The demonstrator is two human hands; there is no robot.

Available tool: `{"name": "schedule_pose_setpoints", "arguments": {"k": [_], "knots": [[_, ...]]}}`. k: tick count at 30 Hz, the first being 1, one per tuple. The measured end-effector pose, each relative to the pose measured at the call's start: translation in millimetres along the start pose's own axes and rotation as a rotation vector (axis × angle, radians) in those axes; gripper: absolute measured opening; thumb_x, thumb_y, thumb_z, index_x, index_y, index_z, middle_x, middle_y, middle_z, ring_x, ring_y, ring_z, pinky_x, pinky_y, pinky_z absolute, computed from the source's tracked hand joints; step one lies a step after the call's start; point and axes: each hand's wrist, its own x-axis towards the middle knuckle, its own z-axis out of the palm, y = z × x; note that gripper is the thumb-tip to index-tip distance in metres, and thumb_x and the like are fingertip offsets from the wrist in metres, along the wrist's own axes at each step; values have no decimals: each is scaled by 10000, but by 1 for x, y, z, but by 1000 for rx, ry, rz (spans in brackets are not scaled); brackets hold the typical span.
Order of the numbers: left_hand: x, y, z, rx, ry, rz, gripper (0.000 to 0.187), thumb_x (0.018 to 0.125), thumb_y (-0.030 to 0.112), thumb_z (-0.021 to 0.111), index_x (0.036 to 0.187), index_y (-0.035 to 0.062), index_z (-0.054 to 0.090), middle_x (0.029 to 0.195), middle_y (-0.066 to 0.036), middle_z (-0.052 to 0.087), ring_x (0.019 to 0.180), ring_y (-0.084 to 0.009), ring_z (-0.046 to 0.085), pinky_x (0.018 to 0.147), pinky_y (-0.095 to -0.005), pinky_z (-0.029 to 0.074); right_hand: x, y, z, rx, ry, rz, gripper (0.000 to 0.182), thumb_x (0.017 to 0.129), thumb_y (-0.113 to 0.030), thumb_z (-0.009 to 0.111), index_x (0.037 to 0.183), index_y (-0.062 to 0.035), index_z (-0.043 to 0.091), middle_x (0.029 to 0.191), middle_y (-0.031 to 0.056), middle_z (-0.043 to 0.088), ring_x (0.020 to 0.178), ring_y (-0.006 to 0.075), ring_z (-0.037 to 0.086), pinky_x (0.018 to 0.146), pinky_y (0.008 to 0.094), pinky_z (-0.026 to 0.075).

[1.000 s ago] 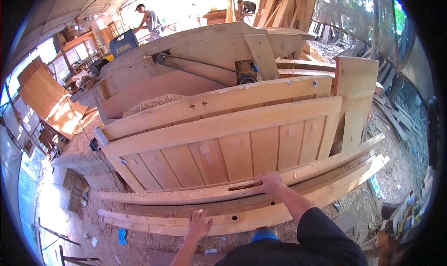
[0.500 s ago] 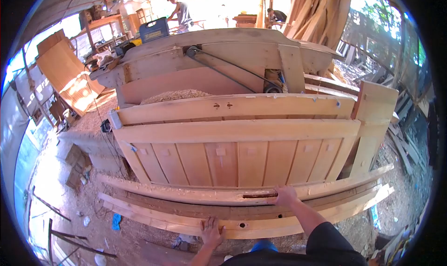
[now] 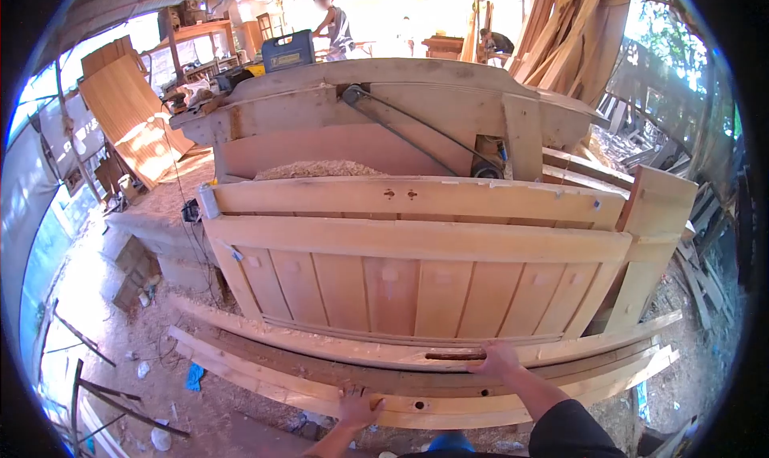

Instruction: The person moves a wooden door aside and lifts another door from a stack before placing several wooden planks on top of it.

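Observation:
My left hand (image 3: 359, 407) rests over the near long wooden beam (image 3: 473, 410), left of a dark round hole, with its fingers apart on the top edge. Farther out, my right hand (image 3: 497, 360) lies on the far long beam (image 3: 336, 344), at the right end of a dark slot (image 3: 455, 356). That hand's fingers are bent over the beam and partly hidden. A darker strip of wood lies between the two beams. Right behind them leans a panelled wooden frame (image 3: 424, 238) with vertical boards.
Beyond the panel is a large machine bench (image 3: 280, 89) with a belt (image 3: 400, 128) and sawdust. A blue case (image 3: 288, 51) sits on top. A person (image 3: 336, 29) stands behind it, another (image 3: 495, 41) farther right. Boards (image 3: 657, 209) lean at right; metal bars lie lower left.
The view has shifted, so the bench, panel and beams appear lower and mostly farther right. Both hands remain on the same beams.

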Motion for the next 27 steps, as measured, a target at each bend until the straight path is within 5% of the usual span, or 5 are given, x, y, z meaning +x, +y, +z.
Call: {"name": "schedule_pose_setpoints", "arguments": {"k": [14,18,24,27], "knots": [[3,6,-12,53,44,38,494,879,561,528,1109,161,704,1273,-237,581,1323,-484,390,1147,-598,174,2,11,15,-12,122,-101,685,617,-693,737,854,-56,647,836,140,672,833,333,662,776,437,520],[3,5,-9,41,48,39,512,878,538,547,1117,107,685,1252,-236,592,1310,-469,408,1135,-590,205,-1,5,1,-11,50,-93,676,695,-671,673,910,-31,657,879,162,693,861,346,677,822,446,515],[0,5,-5,-19,94,41,564,881,528,550,1144,38,646,1227,-232,600,1274,-436,441,1109,-591,240,1,10,15,-51,177,-125,690,632,-717,716,841,-61,680,821,143,677,818,335,670,786,438,529],[0,7,-13,20,64,38,575,888,536,535,1168,45,637,1240,-222,596,1280,-419,437,1111,-590,238,-2,2,0,21,38,-39,714,633,-727,708,873,-55,685,875,162,686,858,338,670,797,440,530]]}}
